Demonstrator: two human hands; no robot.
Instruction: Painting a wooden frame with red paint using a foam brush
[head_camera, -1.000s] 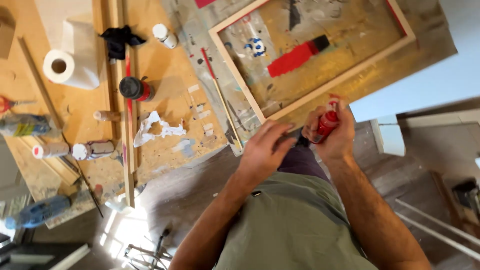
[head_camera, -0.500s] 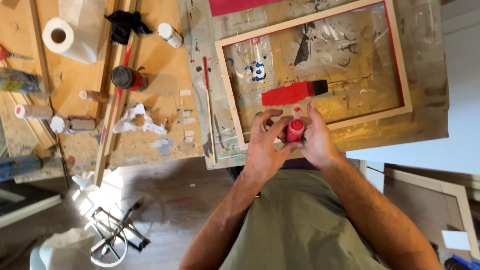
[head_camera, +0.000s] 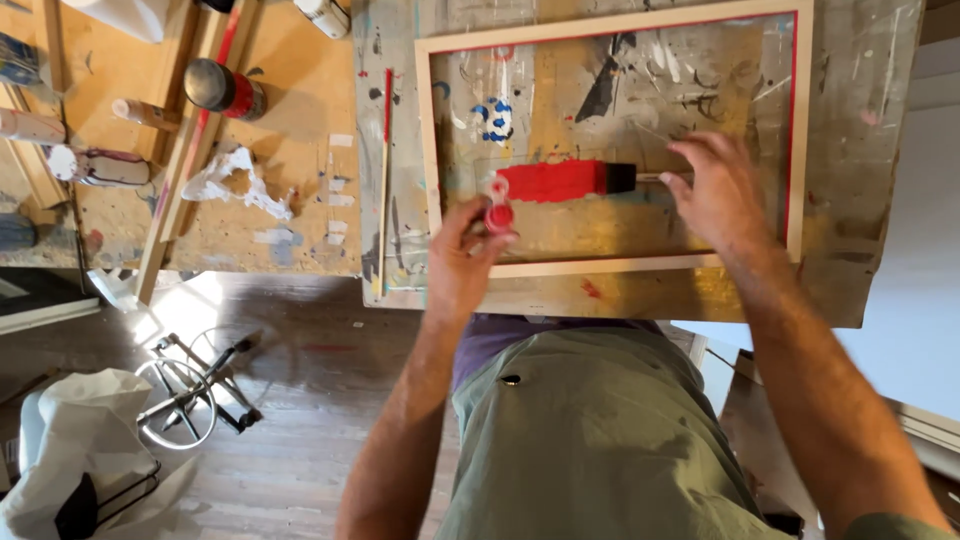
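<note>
Both hands busy: my left hand (head_camera: 462, 255) pinches a red paint tube (head_camera: 498, 214); my right hand (head_camera: 715, 190), fingers spread, touches the brush (head_camera: 565, 181) handle lying crosswise, bristles leftward.

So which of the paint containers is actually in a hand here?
The small red bottle, pinched in the left hand over the wooden frame. The red-banded can and white tube lie untouched on the side bench.

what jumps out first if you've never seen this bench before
The bright red paint-loaded brush lying inside the pale wooden frame on the spattered board draws the eye first. The left hand holds a small red paint bottle at the frame's lower edge, while the right hand reaches over the brush's handle end. To the left, a dark-capped can stands on the orange workbench.
</note>
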